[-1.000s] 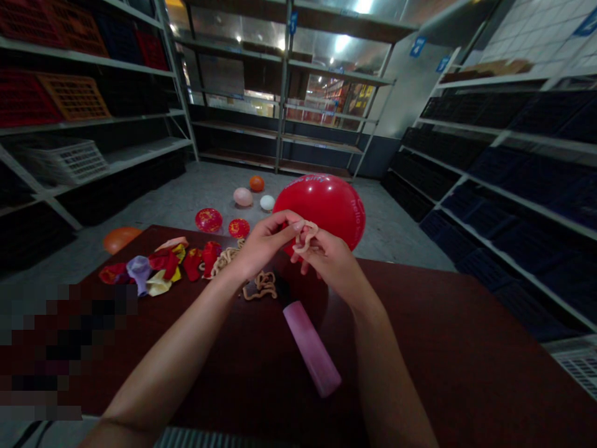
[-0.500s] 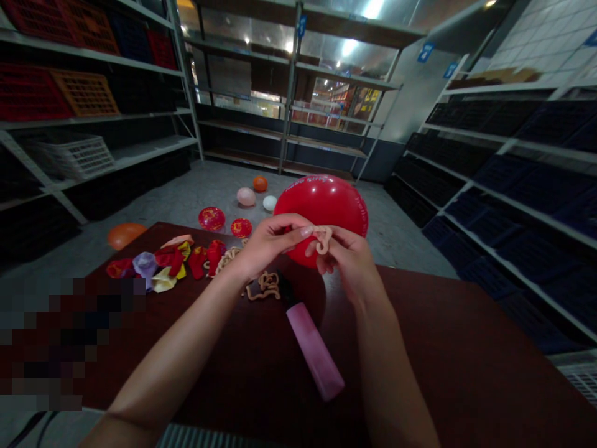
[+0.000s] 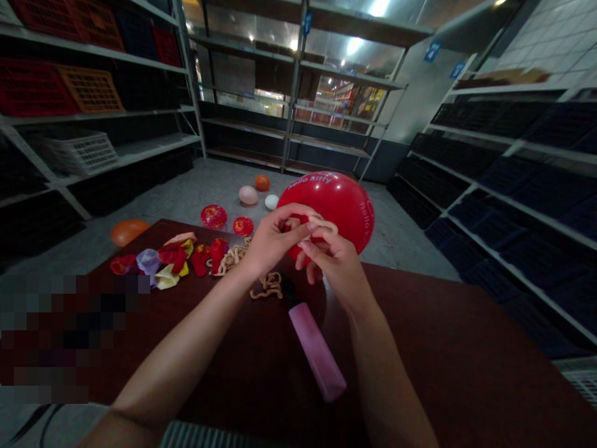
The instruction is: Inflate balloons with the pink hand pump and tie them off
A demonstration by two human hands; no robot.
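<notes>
An inflated red balloon (image 3: pixel 340 202) with white lettering floats above the far edge of a dark red table (image 3: pixel 466 361). My left hand (image 3: pixel 270 242) pinches the balloon's neck, fingers closed. My right hand (image 3: pixel 333 261) is closed on a tan rubber band (image 3: pixel 321 223) looped at that neck. Both hands meet in front of the balloon. A pink cylinder (image 3: pixel 317 351) lies on the table under my wrists.
Flat uninflated balloons (image 3: pixel 163 264) and loose tan rubber bands (image 3: pixel 265 286) lie on the table's left half. Several inflated balloons (image 3: pixel 247 196) rest on the grey floor beyond. Metal shelving (image 3: pixel 93 124) with crates lines both sides. A blurred patch covers the lower left.
The balloon has tipped so its lettering shows on top. My hands have shifted slightly upward and the rubber band has moved round the neck.
</notes>
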